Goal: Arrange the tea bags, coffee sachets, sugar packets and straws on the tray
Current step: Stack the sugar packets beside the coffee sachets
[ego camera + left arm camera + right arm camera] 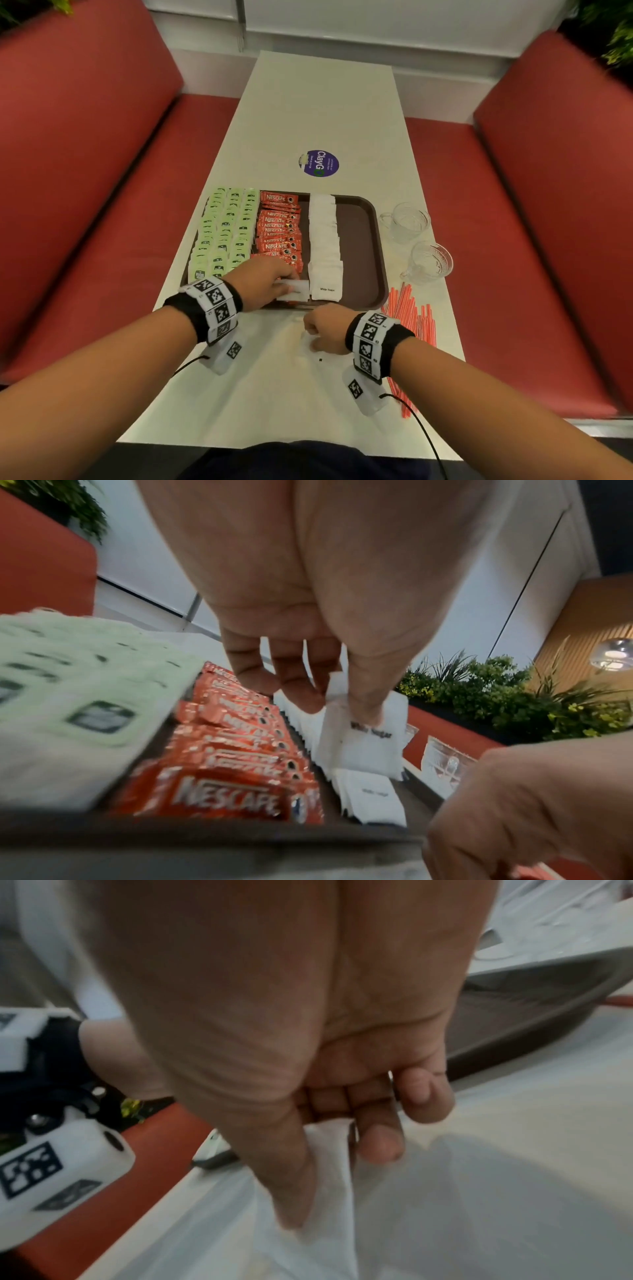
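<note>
Beyond the left hand (265, 281), pale green tea bags (224, 233) are showing dark label marks, and red-orange coffee sachets (280, 230) are carrying white lettering. White sugar packets (323, 236) are lying on a dark brown tray (359, 246). Right of the right hand (327, 330), red-and-white striped straws (409, 310) are showing.

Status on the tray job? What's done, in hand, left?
Done: green tea bags, red Nescafe coffee sachets and a row of white sugar packets sit in columns on the brown plastic tray. In hand: left hand pinches a white sugar packet over the tray; right hand grips more white packets on the table. Left: red striped straws lie off the tray.
</note>
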`<state>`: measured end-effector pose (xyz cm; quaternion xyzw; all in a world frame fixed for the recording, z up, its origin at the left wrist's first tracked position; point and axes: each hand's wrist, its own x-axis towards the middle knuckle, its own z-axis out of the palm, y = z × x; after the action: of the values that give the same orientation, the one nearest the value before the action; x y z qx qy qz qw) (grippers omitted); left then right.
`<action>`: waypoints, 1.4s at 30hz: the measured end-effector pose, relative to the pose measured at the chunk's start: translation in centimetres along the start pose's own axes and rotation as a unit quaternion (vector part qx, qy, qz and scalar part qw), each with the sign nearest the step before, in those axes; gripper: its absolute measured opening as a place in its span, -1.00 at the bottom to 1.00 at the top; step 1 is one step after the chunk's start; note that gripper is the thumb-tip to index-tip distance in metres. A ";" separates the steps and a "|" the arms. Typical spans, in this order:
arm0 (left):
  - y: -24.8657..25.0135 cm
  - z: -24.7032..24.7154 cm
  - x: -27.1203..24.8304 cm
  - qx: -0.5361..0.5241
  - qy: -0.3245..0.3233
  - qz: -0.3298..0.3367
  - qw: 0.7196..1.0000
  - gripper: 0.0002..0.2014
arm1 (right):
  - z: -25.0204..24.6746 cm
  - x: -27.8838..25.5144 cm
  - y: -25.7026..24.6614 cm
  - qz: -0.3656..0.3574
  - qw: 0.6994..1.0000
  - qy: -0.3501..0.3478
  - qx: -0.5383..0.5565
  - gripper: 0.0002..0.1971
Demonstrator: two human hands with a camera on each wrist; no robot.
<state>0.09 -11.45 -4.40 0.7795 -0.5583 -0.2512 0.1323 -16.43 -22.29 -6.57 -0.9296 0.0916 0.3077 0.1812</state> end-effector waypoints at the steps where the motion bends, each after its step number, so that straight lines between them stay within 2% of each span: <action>1: 0.5 0.0 0.8 -0.002 0.013 0.001 1.000 -0.77 | -0.2 -0.4 0.6 0.005 1.000 0.014 0.021 -0.81; 3: 1.5 0.5 2.5 -0.008 0.024 0.000 1.000 -0.77 | -0.7 -1.2 1.8 0.024 0.997 0.049 0.055 -0.76; 8: 3.8 3.1 5.5 -0.028 0.018 -0.029 0.999 -0.91 | -1.5 -3.1 4.8 0.080 0.979 0.095 0.164 -0.73; 11: 4.1 4.5 6.3 -0.011 0.022 -0.054 0.998 -0.86 | -1.2 -4.1 6.0 0.110 0.958 0.119 0.238 -0.89; 16: 3.8 4.7 7.2 0.011 0.023 -0.073 0.997 -0.76 | -0.8 -4.5 7.5 0.125 0.916 0.198 0.326 -0.87; 19: 4.1 3.9 7.1 0.026 0.055 -0.041 0.997 -0.81 | -0.7 -4.2 7.7 0.127 0.895 0.246 0.349 -0.86; 21: 4.4 3.1 6.7 -0.030 0.084 -0.006 0.996 -0.81 | -0.8 -3.8 7.8 0.125 0.882 0.272 0.365 -0.86; 24: 4.8 2.4 5.8 -0.114 0.066 0.020 0.991 -0.73 | -1.1 -3.3 7.8 0.115 0.862 0.295 0.397 -0.85; 26: 4.6 2.7 5.5 -0.083 0.040 0.030 0.995 -0.79 | -1.4 -3.0 7.6 0.108 0.856 0.300 0.408 -0.85; 30: 3.9 3.5 5.4 -0.022 0.030 -0.018 0.999 -0.78 | -1.6 -2.4 7.6 0.127 0.865 0.290 0.390 -0.90; 33: 3.9 4.4 5.4 0.025 0.000 -0.037 0.999 -0.74 | -1.6 -1.7 8.1 0.164 0.864 0.269 0.394 -0.79; 37: 3.9 5.2 5.6 0.045 0.018 -0.078 0.996 -0.75 | -1.6 -1.0 8.2 0.190 0.917 0.194 0.291 -0.66; 39: 3.8 5.3 5.6 0.043 0.039 -0.117 0.991 -0.69 | -1.6 -0.7 7.9 0.182 0.931 0.178 0.264 -0.66; 42: 3.9 5.3 5.3 0.043 0.072 -0.168 0.982 -0.50 | -1.6 -0.1 7.4 0.169 0.937 0.162 0.259 -0.67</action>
<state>-4.55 -17.38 -8.28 0.8835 -0.4183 -0.1885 0.0945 -17.73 -29.72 -7.34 -0.8585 0.3520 0.1445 0.3439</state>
